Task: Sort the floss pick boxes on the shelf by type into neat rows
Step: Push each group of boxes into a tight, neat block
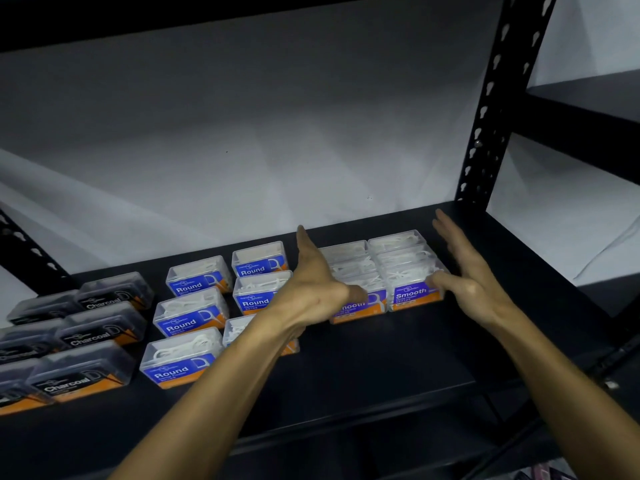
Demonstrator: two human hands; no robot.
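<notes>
On the black shelf (398,355) lie three groups of clear floss pick boxes. Dark Charcoal boxes (83,372) fill the left in two columns. Blue-labelled Round boxes (188,315) form two columns in the middle. Two columns of Smooth boxes (412,271) stand at the right. My left hand (311,282) is flat and upright, fingers straight, against the left side of the Smooth group, its thumb over a front label. My right hand (464,271) is flat against the group's right side, thumb touching the front right box. Both hands bracket the group and grip nothing.
A black perforated upright post (498,98) rises at the shelf's back right corner, another (24,244) at the back left. A white sheet (242,150) hangs behind. The shelf front has bare room before the Smooth boxes. A lower shelf beam (363,420) runs below.
</notes>
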